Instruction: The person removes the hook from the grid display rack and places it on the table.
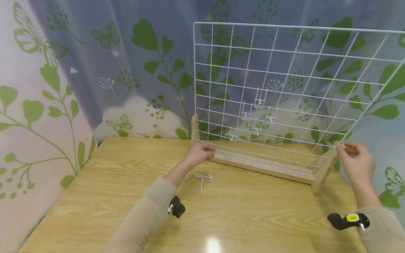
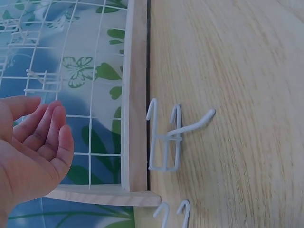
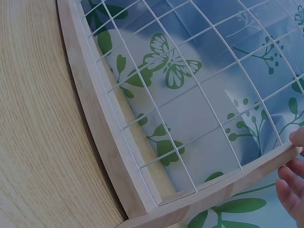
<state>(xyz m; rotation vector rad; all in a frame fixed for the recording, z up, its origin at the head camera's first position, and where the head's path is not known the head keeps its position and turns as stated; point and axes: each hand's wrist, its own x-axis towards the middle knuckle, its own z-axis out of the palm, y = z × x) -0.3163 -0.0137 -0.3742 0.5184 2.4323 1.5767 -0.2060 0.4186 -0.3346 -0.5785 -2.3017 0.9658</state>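
Note:
A white wire grid panel (image 1: 286, 73) stands in a wooden base (image 1: 262, 167) on the table. My right hand (image 1: 357, 161) pinches the top of the base's right upright (image 1: 326, 167) between thumb and fingers; the right wrist view shows the fingertips (image 3: 287, 183) at that wooden end. In front of the left end of the grid is my left hand (image 1: 199, 154), its fingers loosely curled and holding nothing in the left wrist view. Below it on the table lies a white wire hook (image 1: 203, 177), its prong pointing away from the base (image 2: 138, 95).
Several white hooks (image 1: 259, 102) hang on the lower middle of the grid. A second loose hook (image 2: 184, 209) lies by the first, mostly hidden by my left arm in the head view. Behind the table (image 1: 126, 158) hangs a leaf-and-butterfly patterned curtain (image 1: 126, 70).

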